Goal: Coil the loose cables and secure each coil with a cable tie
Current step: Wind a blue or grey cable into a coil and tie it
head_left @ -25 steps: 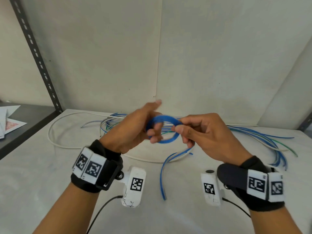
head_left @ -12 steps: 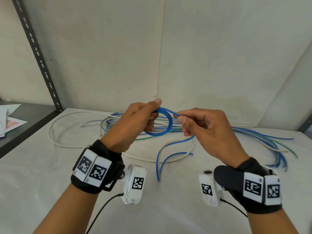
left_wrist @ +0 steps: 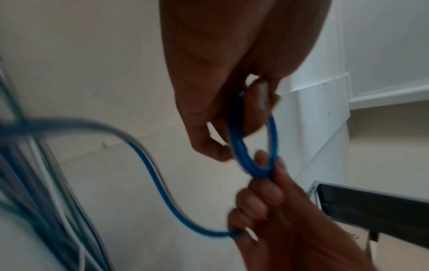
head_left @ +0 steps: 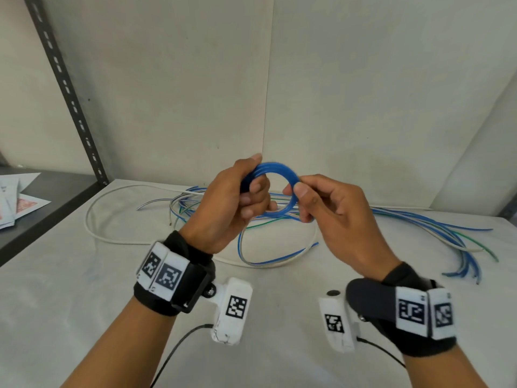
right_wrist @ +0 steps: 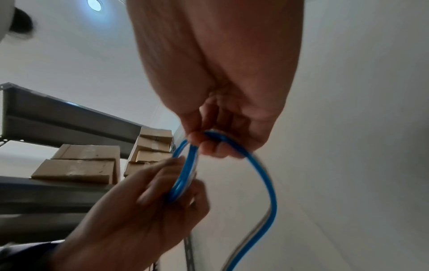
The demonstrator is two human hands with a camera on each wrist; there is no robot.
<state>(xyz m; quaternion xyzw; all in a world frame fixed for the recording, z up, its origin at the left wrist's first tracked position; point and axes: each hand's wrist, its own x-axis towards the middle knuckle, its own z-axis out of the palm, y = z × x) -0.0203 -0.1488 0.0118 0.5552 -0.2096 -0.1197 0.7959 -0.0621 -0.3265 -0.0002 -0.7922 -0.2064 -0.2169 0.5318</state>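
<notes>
A small blue cable coil point(head_left: 279, 175) point(left_wrist: 241, 146) point(right_wrist: 185, 165) is held up above the white table point(head_left: 84, 289) between both hands. My left hand point(head_left: 246, 191) grips its left side, fingers curled through the ring and thumb on top. My right hand point(head_left: 305, 197) pinches the coil's right side between thumb and forefinger. The blue cable's loose tail point(left_wrist: 157, 185) point(right_wrist: 267, 183) hangs from the right hand down toward the table. More loose blue, green and white cables point(head_left: 419, 225) lie spread on the table behind the hands. No cable tie is in view.
A long white cable point(head_left: 112, 239) loops across the table's left half. A dark metal shelf point(head_left: 56, 197) with papers point(head_left: 16, 200) stands at the left, its slotted upright point(head_left: 70, 93) against the wall. Cardboard boxes point(right_wrist: 78, 165) sit on shelving in the right wrist view.
The coil has gained a turn and both hands rose slightly. The loose blue tail on the table has been drawn up and is shorter.
</notes>
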